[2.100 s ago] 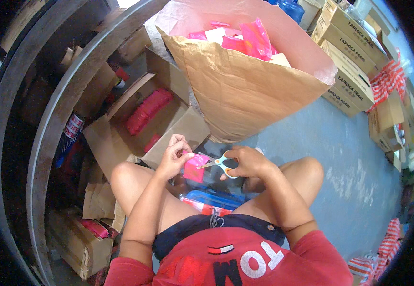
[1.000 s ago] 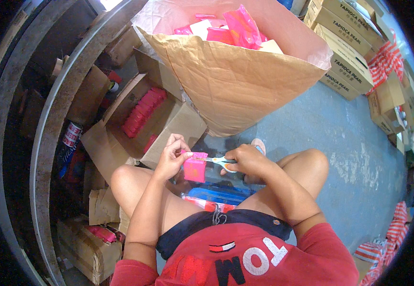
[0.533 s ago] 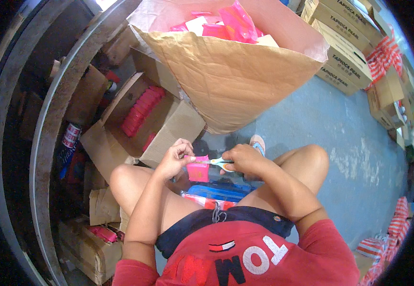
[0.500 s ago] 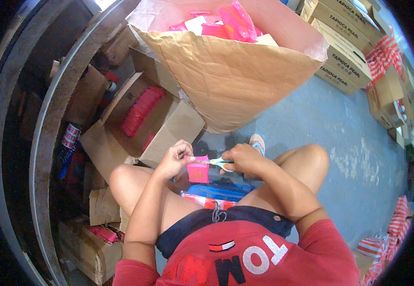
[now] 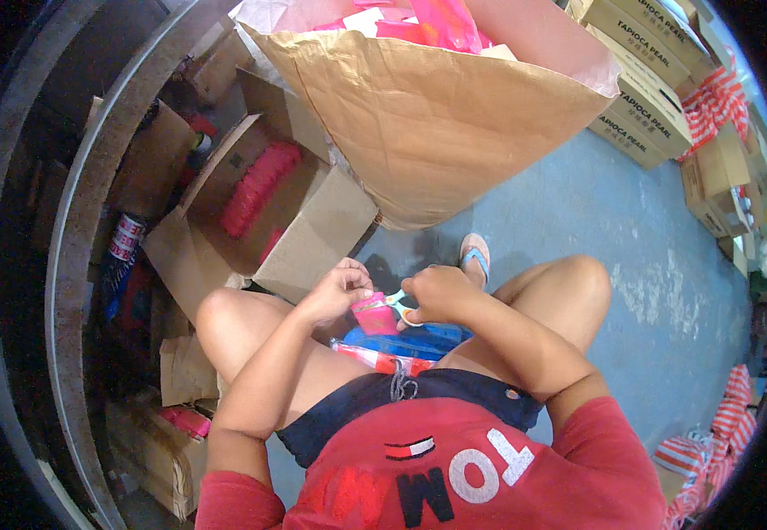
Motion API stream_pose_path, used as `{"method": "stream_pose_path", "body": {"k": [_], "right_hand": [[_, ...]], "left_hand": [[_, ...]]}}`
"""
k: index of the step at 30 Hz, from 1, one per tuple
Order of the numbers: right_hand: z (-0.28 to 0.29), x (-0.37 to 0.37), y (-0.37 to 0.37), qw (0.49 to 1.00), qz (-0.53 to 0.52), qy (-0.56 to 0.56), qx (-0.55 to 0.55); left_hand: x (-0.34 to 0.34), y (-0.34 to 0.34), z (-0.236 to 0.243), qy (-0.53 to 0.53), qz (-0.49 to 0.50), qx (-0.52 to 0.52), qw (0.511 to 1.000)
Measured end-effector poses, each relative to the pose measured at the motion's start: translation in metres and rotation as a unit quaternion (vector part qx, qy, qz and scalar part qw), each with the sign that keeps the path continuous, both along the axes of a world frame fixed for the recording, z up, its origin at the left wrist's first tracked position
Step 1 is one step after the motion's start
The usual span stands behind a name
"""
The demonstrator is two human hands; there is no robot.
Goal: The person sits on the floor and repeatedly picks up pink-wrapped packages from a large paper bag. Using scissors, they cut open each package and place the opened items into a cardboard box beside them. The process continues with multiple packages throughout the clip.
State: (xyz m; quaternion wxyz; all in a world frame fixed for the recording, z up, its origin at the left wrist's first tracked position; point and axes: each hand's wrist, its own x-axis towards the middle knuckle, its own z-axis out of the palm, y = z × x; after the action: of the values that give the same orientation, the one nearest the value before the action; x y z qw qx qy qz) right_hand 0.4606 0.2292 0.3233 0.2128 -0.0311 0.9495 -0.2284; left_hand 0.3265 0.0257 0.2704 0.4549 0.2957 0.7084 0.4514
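Mid-snip, the left hand (image 5: 337, 290) pinched a pink packet (image 5: 372, 315) at the scissors' (image 5: 398, 304) nine o'clock, the right hand (image 5: 436, 293) gripping them; finishing cleanly likely needed steady tension.

One pink packet (image 5: 373, 314), one pair of scissors (image 5: 398, 305), one big brown paper sack (image 5: 436, 124), one open carton of pink packets (image 5: 264, 221), one sandal (image 5: 475, 256)

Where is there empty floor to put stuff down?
The blue floor is bare to the person's right, between the right knee, the big paper sack and the stacked cartons. The left is crowded: open box, more boxes, curved rail.
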Motion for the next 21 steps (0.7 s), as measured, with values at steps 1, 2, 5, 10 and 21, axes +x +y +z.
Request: {"method": "stream_pose_path", "body": {"k": [1,2,5,10,21], "right_hand": [[-0.002,-0.001,-0.001,1.000,0.002,-0.014,0.004],[-0.004,-0.002,-0.001,1.000,0.017,-0.023,0.013],[-0.012,-0.004,-0.002,0.998,0.048,-0.036,0.022],[-0.024,0.005,-0.010,0.998,0.032,-0.051,-0.003],[-0.029,-0.001,-0.009,0.995,0.070,-0.074,-0.002]], "left_hand": [[0.001,0.000,-0.004,0.006,-0.004,-0.009,1.000],[0.002,-0.001,-0.007,0.007,-0.009,-0.018,1.000],[0.003,-0.004,-0.017,-0.002,-0.017,-0.033,0.999],[0.009,-0.006,-0.030,-0.072,-0.012,-0.066,0.995],[0.016,-0.006,-0.033,-0.127,-0.012,-0.080,0.989]]}}
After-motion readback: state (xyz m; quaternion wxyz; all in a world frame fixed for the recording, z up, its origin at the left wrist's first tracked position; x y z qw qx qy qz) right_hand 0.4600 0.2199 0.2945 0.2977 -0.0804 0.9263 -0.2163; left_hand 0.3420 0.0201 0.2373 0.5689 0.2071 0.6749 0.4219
